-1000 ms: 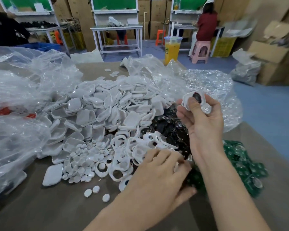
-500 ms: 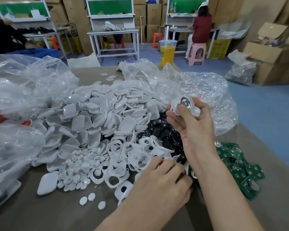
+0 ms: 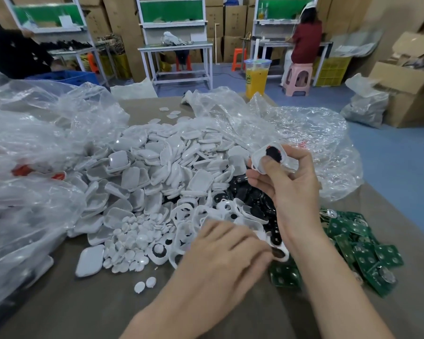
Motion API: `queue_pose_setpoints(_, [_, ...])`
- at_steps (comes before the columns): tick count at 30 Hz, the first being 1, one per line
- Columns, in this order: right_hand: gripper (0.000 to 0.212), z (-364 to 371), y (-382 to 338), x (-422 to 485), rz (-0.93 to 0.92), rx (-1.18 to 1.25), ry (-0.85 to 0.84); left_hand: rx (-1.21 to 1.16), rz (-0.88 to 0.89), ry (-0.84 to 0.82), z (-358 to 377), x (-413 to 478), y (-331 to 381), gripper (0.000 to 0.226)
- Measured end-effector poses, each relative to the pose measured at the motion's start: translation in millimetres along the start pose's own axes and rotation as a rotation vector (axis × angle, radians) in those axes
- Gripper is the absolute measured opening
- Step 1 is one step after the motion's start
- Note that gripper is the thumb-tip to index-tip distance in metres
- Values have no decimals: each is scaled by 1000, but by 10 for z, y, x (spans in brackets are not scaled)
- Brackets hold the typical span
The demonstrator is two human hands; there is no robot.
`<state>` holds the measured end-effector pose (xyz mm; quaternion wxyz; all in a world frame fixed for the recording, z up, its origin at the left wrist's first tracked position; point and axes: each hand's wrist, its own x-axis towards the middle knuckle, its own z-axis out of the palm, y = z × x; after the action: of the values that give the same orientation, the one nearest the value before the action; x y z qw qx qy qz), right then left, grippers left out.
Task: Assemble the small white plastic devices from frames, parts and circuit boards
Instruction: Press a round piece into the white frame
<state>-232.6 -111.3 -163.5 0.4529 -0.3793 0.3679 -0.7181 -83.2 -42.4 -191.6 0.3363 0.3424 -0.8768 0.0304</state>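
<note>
Your left hand (image 3: pixel 228 253) sits in the near frame pile (image 3: pixel 201 216), too blurred to tell whether it grips anything. Beyond it, your right hand (image 3: pixel 289 184) pinches a white frame (image 3: pixel 260 165) with a black part (image 3: pixel 273 154) seated in it. It probably needs a circuit board (image 3: pixel 362 250) next.

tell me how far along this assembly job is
Early. Done: I can pick out no finished device. In hand: the right hand pinches a white plastic frame with a black round part in it; the left hand reaches into the loose white frames. Left: heaps of white rounded shells, small white oval caps and green circuit boards.
</note>
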Motion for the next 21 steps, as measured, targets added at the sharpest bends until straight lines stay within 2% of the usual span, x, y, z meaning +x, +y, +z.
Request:
queue_pose_setpoints(4, [24,199,52,-165,15,-71,-70,-187,-405,232,-418,-360,-317,20])
queue_pose_setpoints(6, [24,410,111,-265,29,-79,-143,-232,-536,294,-596,-546,-436,17])
queue_pose_setpoints(10, [23,949,223,-445,62,-42,-248,-155,-619,272,-845,-821,-527,19])
queue_pose_setpoints(15, [21,1461,336,-649,99,-45,-392,6,-704,463,-1359,-1124,-639,19])
queue_pose_setpoints(18, [22,1537,325,-568,86,-34,-362,-41,-741,533,-1595,-1125,-687,17])
queue_pose_setpoints(21, [23,1451,211,-288,14,-14,-245,-111,-752,479,-1578,-889,-750,17])
